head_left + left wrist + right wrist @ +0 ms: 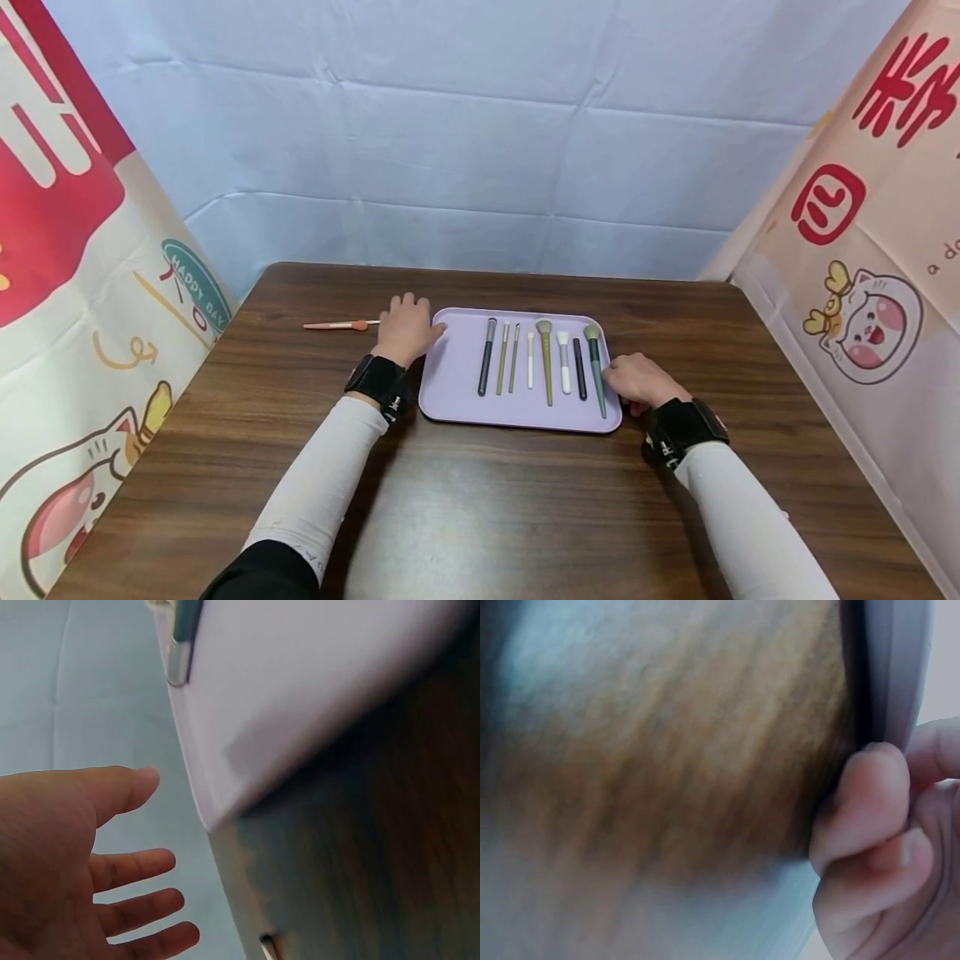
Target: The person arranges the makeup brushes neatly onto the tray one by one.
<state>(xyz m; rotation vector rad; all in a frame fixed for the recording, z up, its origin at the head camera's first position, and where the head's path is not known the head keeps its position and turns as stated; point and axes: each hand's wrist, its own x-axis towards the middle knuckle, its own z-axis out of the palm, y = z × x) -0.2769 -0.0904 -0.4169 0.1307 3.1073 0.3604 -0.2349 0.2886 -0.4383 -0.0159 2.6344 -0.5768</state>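
Observation:
A lilac tray (453, 367) lies on the table with several makeup brushes in a row across it. Among them are a dark grey brush (487, 357), an olive brush (546, 362) and a green brush (596, 367) near the right rim. By the tray's upper left corner is my left hand (405, 331), its fingers spread and holding nothing, as the left wrist view shows. My right hand (641, 379) grips the tray's right rim between thumb and curled fingers (866, 802). A pink-handled brush (337, 325) lies left of the tray, one end hidden behind my left hand.
The brown wooden table (495, 508) extends on all sides of the tray. Behind it hangs a pale blue cloth (450, 150). Printed cloths stand along the left (90, 350) and right (862, 250) sides.

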